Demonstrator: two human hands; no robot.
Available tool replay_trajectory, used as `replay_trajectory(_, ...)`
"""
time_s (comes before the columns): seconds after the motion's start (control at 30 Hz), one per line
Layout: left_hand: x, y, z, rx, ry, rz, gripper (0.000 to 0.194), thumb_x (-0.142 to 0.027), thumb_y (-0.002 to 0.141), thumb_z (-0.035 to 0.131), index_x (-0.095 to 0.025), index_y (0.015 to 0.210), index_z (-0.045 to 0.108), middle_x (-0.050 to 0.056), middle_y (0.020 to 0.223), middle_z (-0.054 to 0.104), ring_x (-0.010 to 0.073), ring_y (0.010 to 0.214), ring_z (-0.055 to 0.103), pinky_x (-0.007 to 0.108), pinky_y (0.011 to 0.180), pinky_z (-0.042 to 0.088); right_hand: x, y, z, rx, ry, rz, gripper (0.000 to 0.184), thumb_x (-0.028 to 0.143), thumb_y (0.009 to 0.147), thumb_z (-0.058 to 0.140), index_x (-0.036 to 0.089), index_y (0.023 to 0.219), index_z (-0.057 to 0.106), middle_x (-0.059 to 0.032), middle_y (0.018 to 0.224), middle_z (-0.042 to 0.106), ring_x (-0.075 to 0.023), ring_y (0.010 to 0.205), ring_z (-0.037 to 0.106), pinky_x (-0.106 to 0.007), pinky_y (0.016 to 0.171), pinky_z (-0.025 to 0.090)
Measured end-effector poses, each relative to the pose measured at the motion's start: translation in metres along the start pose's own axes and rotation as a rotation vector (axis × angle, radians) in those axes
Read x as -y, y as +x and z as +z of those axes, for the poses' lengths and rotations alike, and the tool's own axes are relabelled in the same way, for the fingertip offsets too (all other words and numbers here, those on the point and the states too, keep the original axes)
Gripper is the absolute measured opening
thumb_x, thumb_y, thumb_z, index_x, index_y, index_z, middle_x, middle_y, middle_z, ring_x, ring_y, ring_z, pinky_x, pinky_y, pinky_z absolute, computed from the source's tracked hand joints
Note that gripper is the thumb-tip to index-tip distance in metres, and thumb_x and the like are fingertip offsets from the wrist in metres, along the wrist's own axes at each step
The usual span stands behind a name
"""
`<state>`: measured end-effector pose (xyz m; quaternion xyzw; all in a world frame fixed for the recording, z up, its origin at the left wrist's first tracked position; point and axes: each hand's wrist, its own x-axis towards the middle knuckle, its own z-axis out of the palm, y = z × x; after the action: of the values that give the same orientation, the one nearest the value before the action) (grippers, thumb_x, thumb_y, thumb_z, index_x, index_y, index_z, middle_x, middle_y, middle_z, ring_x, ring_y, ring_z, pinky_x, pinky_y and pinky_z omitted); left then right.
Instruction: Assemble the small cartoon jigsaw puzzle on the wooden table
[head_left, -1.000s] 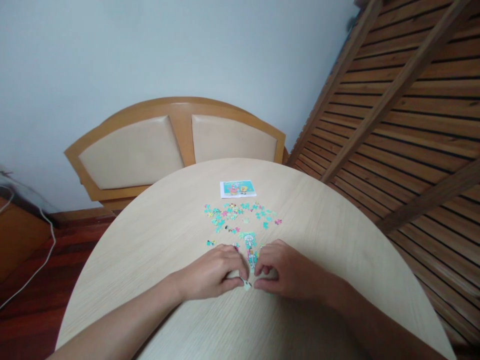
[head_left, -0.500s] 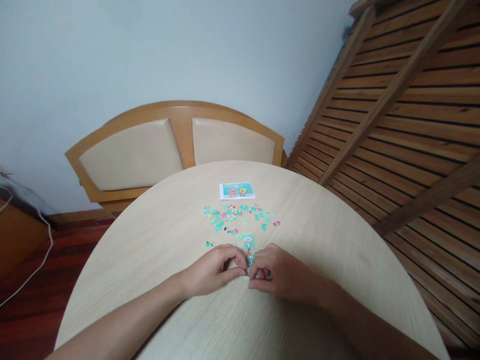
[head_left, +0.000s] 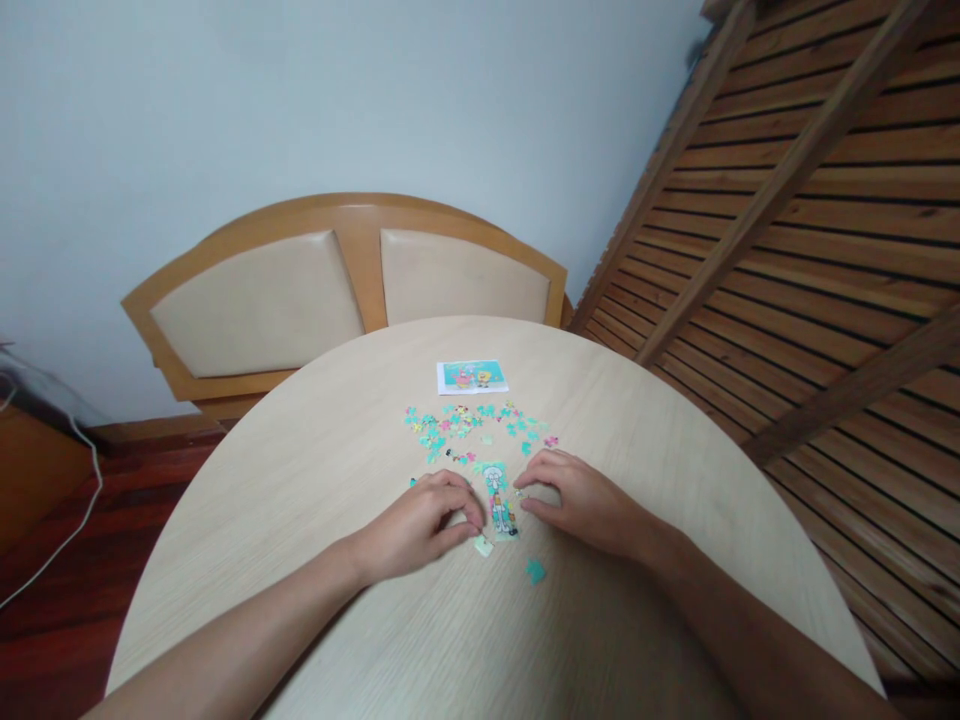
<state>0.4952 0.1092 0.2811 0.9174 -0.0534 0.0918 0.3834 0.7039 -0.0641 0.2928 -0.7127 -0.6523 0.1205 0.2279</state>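
Observation:
A narrow joined strip of jigsaw puzzle (head_left: pixel 494 478), showing a cartoon figure on green, lies upright in front of me. To its left, my left hand (head_left: pixel 431 518) has its thumb and forefinger pinched at the edge of a pale green puzzle piece (head_left: pixel 484 546). My right hand (head_left: pixel 577 492) is on the strip's other side, thumb and forefinger apart. A small yellowish piece (head_left: pixel 518 493) lies by those fingertips, apparently not gripped. Nearer to me lies a loose turquoise piece (head_left: pixel 535 571).
Beyond the hands, several loose puzzle pieces (head_left: pixel 431 438) are scattered on the round wooden table (head_left: pixel 360 650). A picture card (head_left: pixel 472 377) lies behind them. A padded headboard (head_left: pixel 360 215) stands against the wall, with wooden slats (head_left: pixel 795 230) at the right.
My hands have parted from the strip's lower end. The right moved up and right and opened; the left moved slightly left. The strip's lower part and the turquoise piece now show.

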Motion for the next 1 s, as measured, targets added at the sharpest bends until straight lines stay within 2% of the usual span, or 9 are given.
replay_trajectory(0.17,0.003,0.001,-0.004,-0.05,0.109,0.029,0.011,-0.024,0.1,0.054,-0.021,0.097,0.064,0.003,0.099,0.069,0.0188,0.102,0.059,0.034,0.094,0.043,-0.005,-0.001,-0.004,0.031,-0.009,0.038,0.016,0.03,0.088,0.066,0.02,0.1,0.071,-0.006,0.102,0.071,-0.023,0.103,0.063,-0.041,0.104,0.043)
replay_trajectory(0.33,-0.001,0.0,-0.005,0.008,0.204,0.106,0.018,-0.031,0.099,0.057,-0.023,0.113,0.064,0.005,0.11,0.068,0.0212,0.108,0.058,0.038,0.099,0.041,-0.009,-0.003,-0.006,0.022,0.012,0.095,0.018,0.035,0.085,0.07,0.02,0.096,0.069,-0.0058,0.105,0.072,-0.0249,0.112,0.061,-0.045,0.115,0.033)
replay_trajectory(0.6,-0.006,-0.001,-0.005,0.101,0.262,0.215,0.015,-0.03,0.101,0.056,-0.023,0.104,0.069,0.004,0.106,0.068,0.0191,0.107,0.06,0.034,0.097,0.04,-0.012,-0.005,-0.002,0.028,-0.016,0.15,0.02,0.038,0.084,0.071,0.021,0.093,0.068,-0.0087,0.109,0.07,-0.0306,0.125,0.054,-0.047,0.112,0.036)
replay_trajectory(0.73,-0.008,0.0,-0.005,0.119,0.274,0.263,0.02,-0.024,0.104,0.048,-0.023,0.106,0.068,0.004,0.105,0.071,0.0186,0.107,0.06,0.034,0.097,0.042,-0.012,-0.006,-0.002,0.015,-0.024,0.137,0.019,0.037,0.084,0.071,0.021,0.093,0.068,-0.0078,0.105,0.07,-0.0288,0.116,0.059,-0.046,0.109,0.038)
replay_trajectory(0.83,-0.008,0.0,-0.005,0.119,0.25,0.303,0.024,-0.017,0.103,0.044,-0.023,0.104,0.068,0.003,0.106,0.072,0.017,0.107,0.061,0.033,0.098,0.043,-0.011,-0.005,-0.002,0.027,-0.027,0.149,0.02,0.038,0.085,0.071,0.02,0.093,0.067,-0.0085,0.107,0.069,-0.0293,0.118,0.058,-0.046,0.109,0.039)
replay_trajectory(1.0,-0.013,-0.001,-0.005,0.12,0.224,0.287,0.015,-0.018,0.098,0.052,-0.023,0.105,0.064,0.002,0.109,0.072,0.0182,0.108,0.062,0.036,0.103,0.041,-0.008,-0.005,-0.004,0.03,-0.036,0.163,0.018,0.035,0.084,0.071,0.02,0.093,0.068,-0.0086,0.107,0.07,-0.0298,0.121,0.057,-0.046,0.11,0.037)
